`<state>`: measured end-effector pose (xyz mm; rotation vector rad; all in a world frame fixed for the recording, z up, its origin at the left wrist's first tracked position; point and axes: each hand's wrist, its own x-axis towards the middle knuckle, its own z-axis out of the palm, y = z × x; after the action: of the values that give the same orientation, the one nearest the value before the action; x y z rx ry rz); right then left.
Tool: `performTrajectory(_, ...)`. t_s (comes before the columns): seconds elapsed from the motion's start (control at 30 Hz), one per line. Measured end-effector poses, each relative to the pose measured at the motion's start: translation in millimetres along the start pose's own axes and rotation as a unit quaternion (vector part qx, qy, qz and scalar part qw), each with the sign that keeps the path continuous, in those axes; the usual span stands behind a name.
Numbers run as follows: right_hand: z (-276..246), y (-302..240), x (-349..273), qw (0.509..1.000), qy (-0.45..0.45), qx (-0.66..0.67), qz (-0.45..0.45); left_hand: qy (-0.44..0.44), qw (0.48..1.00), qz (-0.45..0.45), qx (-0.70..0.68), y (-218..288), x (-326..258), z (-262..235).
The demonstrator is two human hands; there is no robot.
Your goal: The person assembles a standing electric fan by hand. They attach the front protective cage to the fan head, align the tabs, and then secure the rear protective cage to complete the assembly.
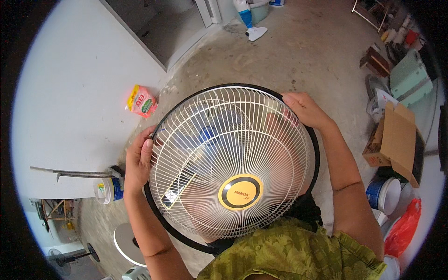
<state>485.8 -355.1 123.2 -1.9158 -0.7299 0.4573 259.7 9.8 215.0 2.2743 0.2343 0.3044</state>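
Note:
Both my hands hold up a round white wire fan grille (284, 163) with a yellow badge (240, 192) low on its face. A black ring (315, 158) runs around its edge. My left hand (139, 151) grips the left edge, thumb on the near side. At the upper right, my right hand (304, 108) is closed on the rim, its fingers partly hidden behind. Through the wires shows a fan with a blue hub (208, 135) and a dark control panel (178, 186), partly hidden by the grille.
A pink bag (142, 101) stands by the white wall. Left lies a white bucket (110, 190); lower left is a white disc (126, 242). Right are an open cardboard box (394, 137), another bucket (388, 195) and a red plastic bag (405, 228). A blue-and-white cleaner (247, 18) stands far off.

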Motion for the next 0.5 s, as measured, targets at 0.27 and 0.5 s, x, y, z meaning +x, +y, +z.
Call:
performTrajectory(0.27, 5.3, 5.3, -3.1, 1.0, 0.004, 0.01, -0.029, 0.004, 0.999, 0.012, 0.041, 2.2, -2.2, -3.5)
performTrajectory(0.5, 3.4, 11.8, -8.5, 0.999, 0.01, 0.022, -0.044, 0.004, 0.996, 0.062, 0.061, -4.6, -0.3, -5.8)
